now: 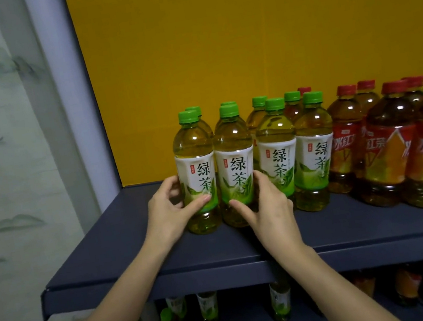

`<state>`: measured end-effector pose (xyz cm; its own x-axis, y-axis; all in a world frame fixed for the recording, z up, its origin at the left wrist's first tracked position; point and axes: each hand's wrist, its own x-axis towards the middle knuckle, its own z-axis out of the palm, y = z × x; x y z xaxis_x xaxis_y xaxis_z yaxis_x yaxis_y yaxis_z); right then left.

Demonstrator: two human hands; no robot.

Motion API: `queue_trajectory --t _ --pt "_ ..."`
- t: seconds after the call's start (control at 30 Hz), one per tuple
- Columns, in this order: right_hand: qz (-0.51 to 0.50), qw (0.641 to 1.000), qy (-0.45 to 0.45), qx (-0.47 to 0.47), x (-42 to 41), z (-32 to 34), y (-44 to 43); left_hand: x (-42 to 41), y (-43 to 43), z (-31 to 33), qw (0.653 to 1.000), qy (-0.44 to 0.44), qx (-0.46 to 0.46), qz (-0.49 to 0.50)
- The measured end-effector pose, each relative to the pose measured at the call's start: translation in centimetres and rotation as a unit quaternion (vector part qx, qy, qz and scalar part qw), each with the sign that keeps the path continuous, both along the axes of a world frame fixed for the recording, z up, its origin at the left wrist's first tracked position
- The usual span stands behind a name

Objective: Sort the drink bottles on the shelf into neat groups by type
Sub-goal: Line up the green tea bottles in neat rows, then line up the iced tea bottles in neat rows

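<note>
— Green-capped clear plastic bottles of green tea (278, 154) stand upright in two rows on the dark blue shelf (124, 247), left of the red-capped, red-labelled bottles of amber tea (391, 155). Where do we find the hands?

— We see the left hand (169, 215) wrapped round the leftmost front bottle (193, 146), thumb across the lower label and fingers round its left side. The right hand (267, 207) grips the second front bottle (232, 143), thumb low on the front and fingers tucked into the gap towards the third.

— And the relation that counts?

— Both bottles rise just beyond the hands, long axis vertical, side by side and touching or nearly so. Each hand holds low on the label from the outer flank. The left hand is nearer the free end of the shelf. The right is nearer the rest of the group.

— Which way, in our judgement?

— We judge the pair is being squared up with the front row. Any slide would run along the shelf edge, with the bottles kept upright. One red cap (304, 89) shows behind the green row towards its right end, its body mostly hidden from us, so we reckon the sort is not quite finished.
</note>
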<state>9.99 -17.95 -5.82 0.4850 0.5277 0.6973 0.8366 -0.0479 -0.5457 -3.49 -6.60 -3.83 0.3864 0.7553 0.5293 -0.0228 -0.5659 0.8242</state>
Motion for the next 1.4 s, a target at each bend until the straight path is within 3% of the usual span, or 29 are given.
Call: queue_trajectory --t 0.4,0.6,0.73,0.83,1.03,1.4 --pt "-0.035 0.998 0.014 -0.052 -0.5 0.3 0.1 0.8 -0.5 -0.2 0.999 -0.005 0.025 0.037" --pt "-0.086 0.992 -0.020 -0.093 -0.7 1.7 -0.7 0.2 -1.1 -0.4 0.989 0.066 0.106 0.084" --pt "-0.080 0.995 -0.005 -0.063 -0.5 2.0 -2.7 -0.9 -3.3 -0.1 0.969 -0.040 0.203 0.137" --pt "-0.075 0.996 0.009 -0.052 0.5 1.9 -5.0 -0.6 -5.1 0.0 0.966 -0.049 0.239 0.082" --pt "-0.075 0.996 0.054 0.002 5.1 2.4 -10.1 4.3 -8.7 -0.3 0.970 0.034 0.232 -0.062" --pt "-0.100 0.994 0.028 0.043 18.8 3.3 -19.9 19.5 -18.4 -1.9 0.962 0.049 0.195 -0.182"
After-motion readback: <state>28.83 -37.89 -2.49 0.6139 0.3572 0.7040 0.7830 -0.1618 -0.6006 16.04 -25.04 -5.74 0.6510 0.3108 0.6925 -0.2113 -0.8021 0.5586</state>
